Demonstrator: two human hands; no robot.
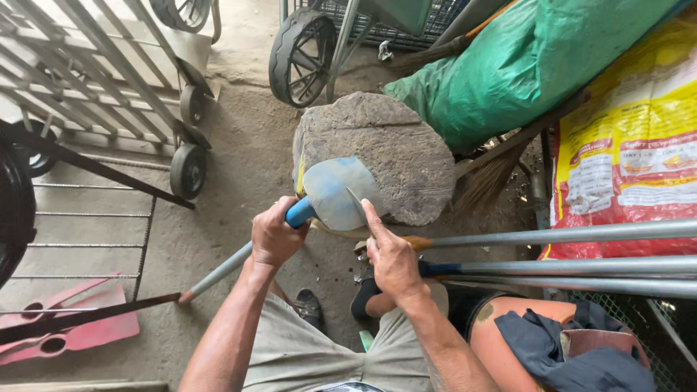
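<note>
Shovel handle (218, 272) partly hidden inside left hand (274, 236).

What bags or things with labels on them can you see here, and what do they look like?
Printed sack: far right, standing behind the metal pipes; yellow and red, with white panels and small pictures.
Green sack: top right, bulging, plain, no label showing.
No signs or screens are in view.

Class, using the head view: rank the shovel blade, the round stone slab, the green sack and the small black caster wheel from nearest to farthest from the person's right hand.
From the right hand:
1. Shovel blade: touched by its forefinger, just above.
2. Round stone slab: under and behind the blade.
3. Small black caster wheel: far left on the floor.
4. Green sack: upper right; close to the wheel in distance, so this order is uncertain.
</note>
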